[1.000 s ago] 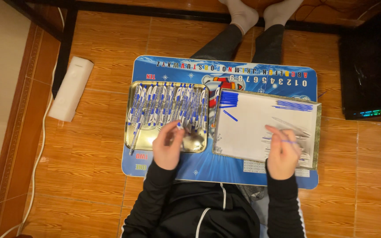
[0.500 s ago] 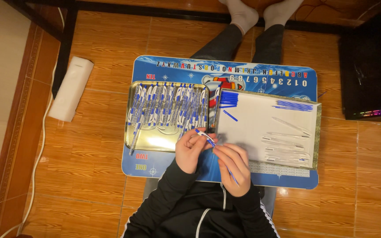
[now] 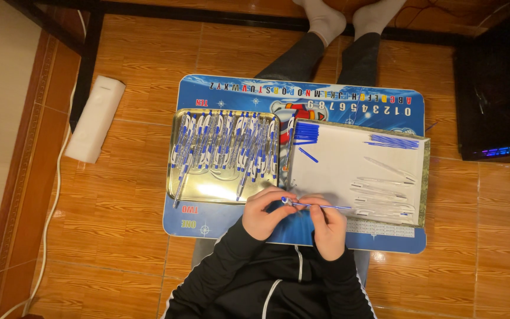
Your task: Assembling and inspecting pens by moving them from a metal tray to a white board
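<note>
- Wood-plank floor carries a blue lap desk (image 3: 208, 218) holding a shiny metal tray (image 3: 219, 192) of blue-and-white pens and a white tray (image 3: 337, 159).
- Left hand (image 3: 267, 212) pinches the pen tip (image 3: 285, 201); right hand (image 3: 329, 227) grips the thin blue refill (image 3: 326, 207), which spans both grips above the desk's near edge.
- Half a second ago the hands were closer together with the refill angled; now it lies level.

A white paper roll (image 3: 94, 119) lies on the wooden floor (image 3: 131, 260) at nine o'clock from the desk (image 3: 225, 225). A white cable (image 3: 47, 207) runs along the floor beside it. A black frame bar (image 3: 84, 66) crosses at eleven o'clock. A dark case with coloured lights (image 3: 494, 88) stands at three o'clock. Two white socks (image 3: 349, 16) show at twelve.
</note>
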